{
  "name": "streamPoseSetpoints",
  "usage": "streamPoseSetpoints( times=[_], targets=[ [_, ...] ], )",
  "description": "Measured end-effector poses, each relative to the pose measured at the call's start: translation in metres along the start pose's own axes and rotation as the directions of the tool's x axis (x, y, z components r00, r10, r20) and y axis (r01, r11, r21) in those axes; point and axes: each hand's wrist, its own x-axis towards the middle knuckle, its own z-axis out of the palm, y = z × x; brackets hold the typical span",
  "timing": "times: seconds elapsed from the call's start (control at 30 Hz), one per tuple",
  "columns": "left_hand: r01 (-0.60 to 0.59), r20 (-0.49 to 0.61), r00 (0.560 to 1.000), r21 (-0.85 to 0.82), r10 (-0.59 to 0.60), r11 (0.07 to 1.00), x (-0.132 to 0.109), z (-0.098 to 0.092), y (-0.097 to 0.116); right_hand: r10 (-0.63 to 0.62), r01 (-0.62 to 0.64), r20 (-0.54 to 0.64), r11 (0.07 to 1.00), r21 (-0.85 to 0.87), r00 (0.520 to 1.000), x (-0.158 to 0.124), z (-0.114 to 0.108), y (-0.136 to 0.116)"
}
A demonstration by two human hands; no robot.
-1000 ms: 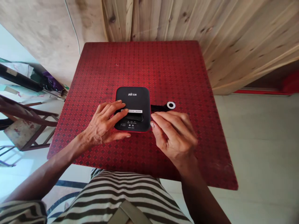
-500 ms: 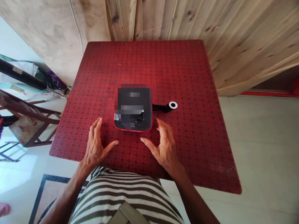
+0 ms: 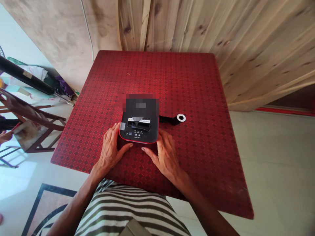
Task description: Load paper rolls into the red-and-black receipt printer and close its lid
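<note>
A black box-shaped device [image 3: 140, 111] with a red rim lies on the red patterned table. Its upper face carries a white label strip, a slot-like recess and small printed icons; pixelation blurs the far part. Along its left side my left hand [image 3: 110, 147] presses its fingers, the thumb near the front edge. My right hand [image 3: 166, 150] holds the opposite side the same way, its thumb pointing inward at the front. Fingertips of both hands are partly hidden beside the device. A black strap [image 3: 168, 120] reaches out from its right side to a white ring [image 3: 181, 118].
The red table [image 3: 197, 157] stands against a wooden plank wall [image 3: 187, 29]. A thin white cable [image 3: 88, 29] hangs behind its left corner. To the left are a wooden chair [image 3: 36, 121] and a black pole [image 3: 27, 77]. Another person's hand [image 3: 5, 136] shows at the left edge.
Both my hands have moved inward from either side and now rest against the device. The view has shifted slightly. The other person's hand has come into view at left.
</note>
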Motion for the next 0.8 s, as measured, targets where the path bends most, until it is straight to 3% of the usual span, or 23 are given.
streamPoseSetpoints(
  times=[0.8],
  targets=[
    [-0.008,0.016,1.000,0.043,0.007,0.999,0.001,0.005,-0.002,-0.105,0.099,-0.029,0.980,-0.172,0.994,0.012,-0.004,0.009]
  ],
)
